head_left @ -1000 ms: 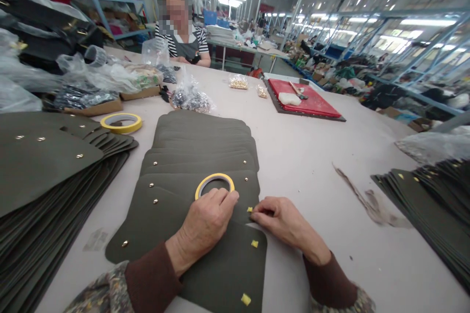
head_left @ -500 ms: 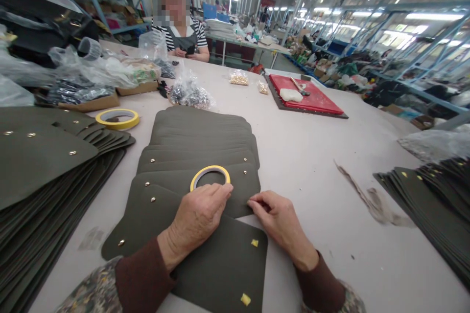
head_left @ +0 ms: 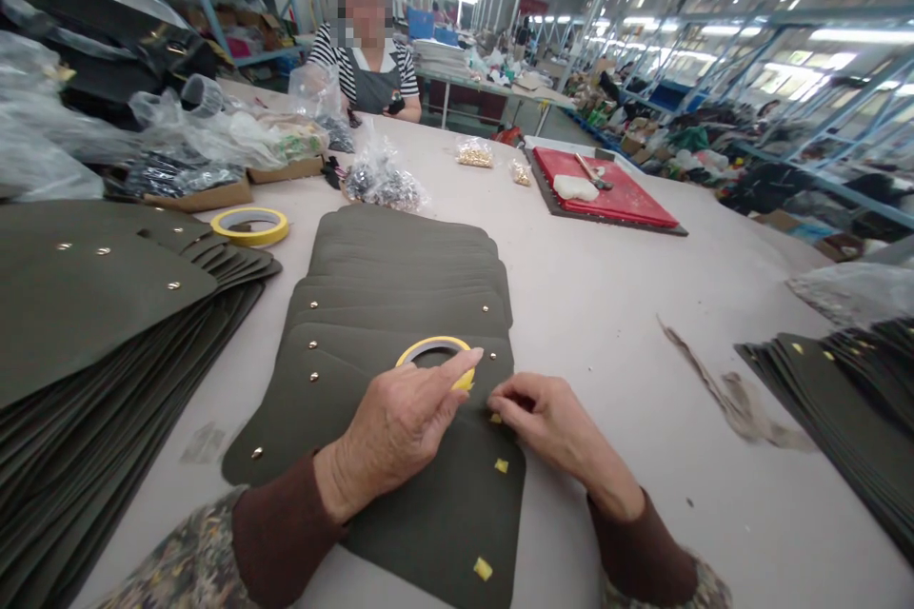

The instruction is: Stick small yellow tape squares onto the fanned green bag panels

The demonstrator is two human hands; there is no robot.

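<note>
My left hand (head_left: 404,428) is closed around the near side of a roll of yellow tape (head_left: 428,343), its index finger stretched along the roll. My right hand (head_left: 553,419) is pinched at the right edge of a dark olive panel (head_left: 435,533), with a small yellow tape piece (head_left: 495,418) at its fingertips. Two more tape bits, an upper one (head_left: 501,466) and a lower one (head_left: 484,569), stick to the panel's right side. Beyond my hands, overlapping olive panels (head_left: 400,252) with gold-coloured metal studs (head_left: 313,344) lie fanned out.
Stacked panels stand at left (head_left: 92,343) and right (head_left: 843,400). Another tape roll (head_left: 249,238) lies by the left stack. Plastic bags (head_left: 382,176) and a red board (head_left: 614,190) with a hammer (head_left: 594,173) sit farther back. A co-worker (head_left: 367,81) is across the table.
A tape piece now shows on the panel under my right fingertips. My left index finger has stretched out along the roll. The whole view has shifted slightly.
</note>
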